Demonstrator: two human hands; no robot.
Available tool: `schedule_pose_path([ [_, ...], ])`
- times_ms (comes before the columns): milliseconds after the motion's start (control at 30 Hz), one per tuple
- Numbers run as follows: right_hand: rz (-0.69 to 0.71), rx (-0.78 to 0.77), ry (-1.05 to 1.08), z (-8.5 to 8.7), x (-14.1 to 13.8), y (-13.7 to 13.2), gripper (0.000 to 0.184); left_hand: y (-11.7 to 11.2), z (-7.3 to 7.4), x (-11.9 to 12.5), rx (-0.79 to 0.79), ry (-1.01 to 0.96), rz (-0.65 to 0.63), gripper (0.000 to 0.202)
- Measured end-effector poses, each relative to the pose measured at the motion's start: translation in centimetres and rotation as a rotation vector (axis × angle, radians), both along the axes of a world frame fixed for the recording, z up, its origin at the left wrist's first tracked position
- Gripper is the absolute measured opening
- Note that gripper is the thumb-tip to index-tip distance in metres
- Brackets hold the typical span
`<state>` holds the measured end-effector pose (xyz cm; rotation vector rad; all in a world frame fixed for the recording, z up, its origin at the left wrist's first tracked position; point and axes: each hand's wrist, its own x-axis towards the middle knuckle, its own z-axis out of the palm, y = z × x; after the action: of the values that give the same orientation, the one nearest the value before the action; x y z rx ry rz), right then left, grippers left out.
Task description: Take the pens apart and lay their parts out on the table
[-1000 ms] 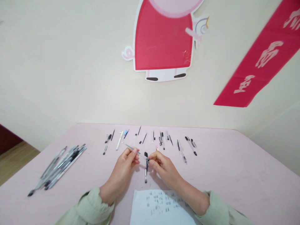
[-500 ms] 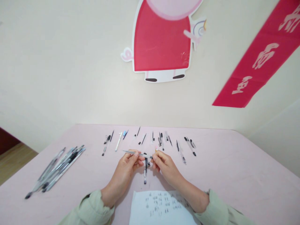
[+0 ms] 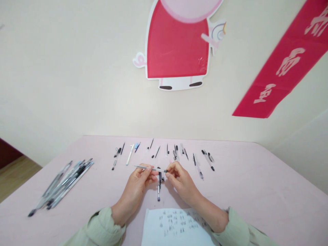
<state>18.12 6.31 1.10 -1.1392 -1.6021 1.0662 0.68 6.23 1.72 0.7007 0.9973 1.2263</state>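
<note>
My left hand (image 3: 140, 181) holds a slim pen (image 3: 156, 169) level between thumb and fingers. Its body is translucent, with a grey pointed end to the left and a black end to the right. The thumb and forefinger of my right hand (image 3: 180, 177) are closed at the black end. Below the pen, between my hands, a black-and-clear pen part (image 3: 159, 193) lies on the table, with other dark pieces beside it partly covered by my fingers.
Pen parts, refills and caps lie in small groups along the back, including a white pen (image 3: 130, 155) and a clear barrel (image 3: 199, 172). A pile of pens (image 3: 68, 184) sits at the left. Handwritten paper (image 3: 153, 232) lies in front on the pink table (image 3: 256, 191).
My right hand's fingers have shifted slightly at the pen's black end, which now shows more. A pinkish-yellow item seen behind the right fingers is now mostly hidden. My left hand stays put.
</note>
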Motion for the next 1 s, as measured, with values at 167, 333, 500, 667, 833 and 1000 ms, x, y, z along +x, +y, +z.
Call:
schedule_pose_path([
  [167, 0.007, -0.021, -0.05, 0.12, 0.06, -0.07, 0.017, 0.07, -0.16, 0.0, 0.01, 0.008, 0.014, 0.042],
  [333, 0.007, 0.024, -0.076, 0.29, 0.09, -0.15, 0.013, 0.0, 0.07, -0.04, 0.007, 0.02, 0.001, 0.041],
  [500, -0.009, -0.018, -0.032, 0.31, -0.04, -0.18, 0.005, -0.03, 0.19, -0.08, 0.014, 0.03, -0.006, 0.041],
  [667, 0.01, 0.003, -0.071, 0.17, 0.07, -0.09, 0.016, 0.05, 0.22, -0.05, 0.006, 0.036, 0.003, 0.043],
  [833, -0.014, 0.036, -0.042, 0.3, 0.04, -0.13, 0.005, 0.11, 0.08, -0.13, 0.013, 0.038, 0.002, 0.042],
  [1000, 0.01, -0.019, -0.067, 0.57, 0.02, -0.17, 0.018, 0.11, -0.14, -0.22, 0.016, 0.043, -0.01, 0.04],
])
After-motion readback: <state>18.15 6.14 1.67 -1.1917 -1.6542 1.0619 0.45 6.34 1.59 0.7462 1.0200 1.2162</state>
